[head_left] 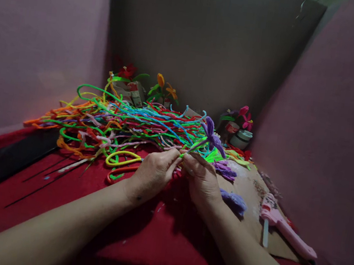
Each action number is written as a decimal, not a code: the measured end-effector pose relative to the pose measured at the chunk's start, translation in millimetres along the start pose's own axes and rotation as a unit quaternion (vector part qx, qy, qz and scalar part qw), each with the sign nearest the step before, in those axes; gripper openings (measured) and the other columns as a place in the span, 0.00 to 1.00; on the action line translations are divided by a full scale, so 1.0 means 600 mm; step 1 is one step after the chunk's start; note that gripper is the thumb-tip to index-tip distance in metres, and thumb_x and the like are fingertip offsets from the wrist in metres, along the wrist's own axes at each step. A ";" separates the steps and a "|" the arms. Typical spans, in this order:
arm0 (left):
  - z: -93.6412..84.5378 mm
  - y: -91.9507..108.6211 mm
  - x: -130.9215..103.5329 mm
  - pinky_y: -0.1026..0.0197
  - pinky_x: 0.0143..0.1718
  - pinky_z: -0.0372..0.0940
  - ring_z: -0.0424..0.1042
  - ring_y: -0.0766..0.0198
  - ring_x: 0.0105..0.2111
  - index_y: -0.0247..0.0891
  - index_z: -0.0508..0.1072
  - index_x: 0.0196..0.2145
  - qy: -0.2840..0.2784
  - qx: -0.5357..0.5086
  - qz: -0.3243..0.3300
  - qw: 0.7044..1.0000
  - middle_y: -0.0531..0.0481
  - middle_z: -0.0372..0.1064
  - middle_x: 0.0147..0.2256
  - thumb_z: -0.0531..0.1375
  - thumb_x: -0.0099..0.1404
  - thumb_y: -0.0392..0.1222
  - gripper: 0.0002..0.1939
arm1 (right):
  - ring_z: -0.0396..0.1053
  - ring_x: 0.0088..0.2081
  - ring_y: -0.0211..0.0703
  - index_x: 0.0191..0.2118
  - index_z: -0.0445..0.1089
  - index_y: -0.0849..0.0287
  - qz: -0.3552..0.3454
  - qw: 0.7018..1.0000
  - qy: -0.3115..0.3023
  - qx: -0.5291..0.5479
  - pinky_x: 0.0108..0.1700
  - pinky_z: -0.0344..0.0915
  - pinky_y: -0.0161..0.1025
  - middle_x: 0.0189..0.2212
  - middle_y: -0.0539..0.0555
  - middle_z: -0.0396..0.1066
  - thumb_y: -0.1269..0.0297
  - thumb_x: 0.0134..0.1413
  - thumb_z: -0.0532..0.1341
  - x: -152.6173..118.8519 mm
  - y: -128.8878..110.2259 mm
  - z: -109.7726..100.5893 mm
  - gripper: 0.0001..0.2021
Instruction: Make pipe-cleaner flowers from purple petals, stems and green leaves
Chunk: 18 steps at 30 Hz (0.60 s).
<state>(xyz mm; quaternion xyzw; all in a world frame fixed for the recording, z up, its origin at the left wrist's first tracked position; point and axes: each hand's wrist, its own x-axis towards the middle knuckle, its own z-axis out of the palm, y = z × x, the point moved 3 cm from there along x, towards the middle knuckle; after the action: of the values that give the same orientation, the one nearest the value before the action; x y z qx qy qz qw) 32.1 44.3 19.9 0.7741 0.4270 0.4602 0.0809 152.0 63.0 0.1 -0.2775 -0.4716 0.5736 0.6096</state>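
Note:
My left hand (159, 165) and my right hand (202, 177) meet in the middle, fingers pinched together. Between them is the stem of a purple pipe cleaner flower (211, 138), its petals sticking up beyond the right fingertips. A bit of bright green shows at the left fingertips, on the stem. Just left of my left hand lie a yellow loop handle (123, 159) and an orange one (121, 172), perhaps scissors. Beside my right hand are bundles of purple (225, 171) and bluish-violet pipe cleaner pieces (233, 202).
A heap of coloured pipe cleaners (152, 122) spreads behind my hands on the red cloth (145, 242). At right, a pink glue gun (285, 226) with its cord rests on cardboard (248, 186). A black case (11, 159) and thin dark rods are at left. Finished flowers (161, 82) stand behind.

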 end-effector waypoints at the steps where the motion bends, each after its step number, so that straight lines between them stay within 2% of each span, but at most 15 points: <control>1: 0.000 0.001 0.000 0.65 0.37 0.63 0.72 0.64 0.34 0.39 0.72 0.38 0.000 -0.009 -0.010 1.000 0.48 0.74 0.35 0.51 0.63 0.38 0.11 | 0.67 0.33 0.40 0.33 0.75 0.58 0.001 1.000 0.000 0.001 0.38 0.62 0.39 0.32 0.52 0.74 0.66 0.43 0.64 -0.001 0.000 0.001 0.07; 6: -0.007 0.003 0.011 0.67 0.32 0.61 0.67 0.68 0.27 0.36 0.73 0.32 -0.031 -0.154 -0.100 0.983 0.53 0.69 0.26 0.52 0.62 0.39 0.10 | 0.66 0.33 0.39 0.32 0.74 0.58 -0.009 0.999 -0.033 -0.015 0.39 0.61 0.38 0.30 0.50 0.72 0.65 0.46 0.63 -0.004 -0.007 0.009 0.06; 8: -0.011 0.004 0.016 0.69 0.24 0.58 0.60 0.72 0.20 0.35 0.71 0.27 -0.051 -0.238 -0.150 0.958 0.56 0.62 0.20 0.54 0.61 0.39 0.09 | 0.66 0.33 0.40 0.31 0.74 0.58 -0.021 0.998 -0.053 -0.032 0.40 0.61 0.39 0.29 0.50 0.71 0.64 0.47 0.62 -0.004 -0.012 0.014 0.06; 11: -0.015 0.004 0.017 0.71 0.16 0.46 0.48 0.76 0.14 0.34 0.66 0.23 -0.084 -0.331 -0.219 0.914 0.60 0.51 0.15 0.55 0.59 0.41 0.11 | 0.65 0.33 0.41 0.32 0.74 0.58 -0.033 0.997 -0.064 -0.033 0.41 0.61 0.40 0.28 0.50 0.71 0.63 0.48 0.60 -0.004 -0.017 0.019 0.07; 14: -0.014 0.003 0.015 0.71 0.14 0.41 0.46 0.77 0.13 0.34 0.66 0.23 -0.112 -0.396 -0.252 0.876 0.60 0.50 0.14 0.57 0.58 0.44 0.12 | 0.64 0.31 0.40 0.30 0.73 0.58 -0.032 0.997 -0.058 -0.030 0.37 0.61 0.39 0.28 0.50 0.70 0.65 0.48 0.59 -0.003 -0.017 0.017 0.06; 18: -0.007 0.003 0.012 0.72 0.14 0.40 0.44 0.79 0.12 0.34 0.66 0.24 -0.132 -0.470 -0.280 0.826 0.60 0.51 0.14 0.59 0.57 0.45 0.11 | 0.58 0.26 0.36 0.22 0.70 0.58 -0.034 0.997 -0.047 -0.043 0.31 0.57 0.36 0.22 0.47 0.63 0.65 0.47 0.60 -0.002 -0.015 0.012 0.06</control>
<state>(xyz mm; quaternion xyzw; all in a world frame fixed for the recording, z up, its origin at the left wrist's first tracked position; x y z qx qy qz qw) 31.2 47.2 27.8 0.5429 0.3431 0.4561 0.6161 149.6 59.0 10.4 -0.2602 -0.5330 0.5443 0.5932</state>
